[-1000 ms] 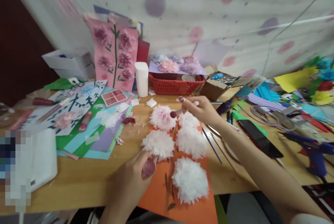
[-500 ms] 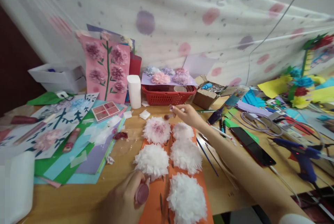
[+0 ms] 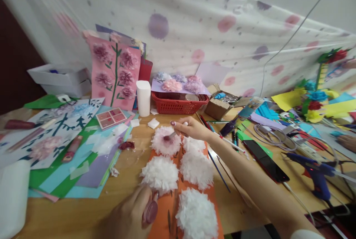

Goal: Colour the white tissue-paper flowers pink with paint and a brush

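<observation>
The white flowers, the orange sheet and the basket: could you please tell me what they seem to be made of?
White flowers: matte, perhaps tissue paper or thin fabric, judging by the crinkled, ruffled petals.
Orange sheet: probably matte card, being flat and evenly coloured.
Basket: likely smooth plastic, given its regular slotted wall.

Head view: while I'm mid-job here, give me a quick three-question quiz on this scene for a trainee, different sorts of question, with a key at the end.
1. Multiple choice. Which of the hands holds the brush?
A) Left
B) Right
C) Both

2. True or false. The phone lies between the orange sheet and the glue gun.

3. Count. How many flowers show on the orange sheet?

Key:
1. B, the right hand.
2. True.
3. Five; four look white and one is tinted pink at its middle.
</observation>
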`<action>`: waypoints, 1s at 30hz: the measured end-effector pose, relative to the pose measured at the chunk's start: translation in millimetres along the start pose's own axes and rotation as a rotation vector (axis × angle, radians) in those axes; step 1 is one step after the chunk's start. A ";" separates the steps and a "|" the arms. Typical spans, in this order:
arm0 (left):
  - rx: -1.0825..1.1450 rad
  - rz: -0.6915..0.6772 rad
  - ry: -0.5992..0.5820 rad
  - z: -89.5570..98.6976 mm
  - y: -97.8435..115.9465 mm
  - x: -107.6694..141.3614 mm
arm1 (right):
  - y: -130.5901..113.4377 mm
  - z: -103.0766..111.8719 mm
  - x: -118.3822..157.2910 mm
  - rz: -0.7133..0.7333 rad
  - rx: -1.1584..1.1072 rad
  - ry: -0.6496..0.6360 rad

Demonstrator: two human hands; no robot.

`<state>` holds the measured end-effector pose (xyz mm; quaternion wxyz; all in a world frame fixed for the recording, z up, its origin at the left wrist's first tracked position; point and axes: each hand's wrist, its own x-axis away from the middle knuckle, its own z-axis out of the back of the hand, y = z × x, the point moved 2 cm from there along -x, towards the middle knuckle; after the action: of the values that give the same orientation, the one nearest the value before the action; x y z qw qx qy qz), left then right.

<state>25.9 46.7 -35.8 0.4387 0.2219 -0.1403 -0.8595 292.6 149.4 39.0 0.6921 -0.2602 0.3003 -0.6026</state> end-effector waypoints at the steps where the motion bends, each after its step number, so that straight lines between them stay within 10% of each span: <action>1: -0.003 0.006 -0.009 -0.1 -0.2 0.2 | -0.4 -1.5 -0.1 -0.005 0.007 -0.017; 13: 0.043 0.009 -0.022 -0.9 1.8 1.7 | 0.5 4.3 -8.6 -0.053 0.153 0.074; 19: 0.245 -0.127 0.366 15.8 -15.2 -1.1 | -30.8 1.5 -5.2 0.056 0.087 0.092; 23: -0.046 -0.093 0.579 26.3 -43.5 -12.5 | -66.2 -24.0 -20.0 0.181 -0.008 0.090; 30: -0.410 0.131 0.400 2.5 -54.8 -17.1 | -97.9 -90.3 -76.8 0.306 0.051 -0.094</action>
<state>-4.4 92.3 -53.1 0.5478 0.2841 0.1118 -0.7789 153.2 212.1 55.7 0.7955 -0.2216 0.2884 -0.4847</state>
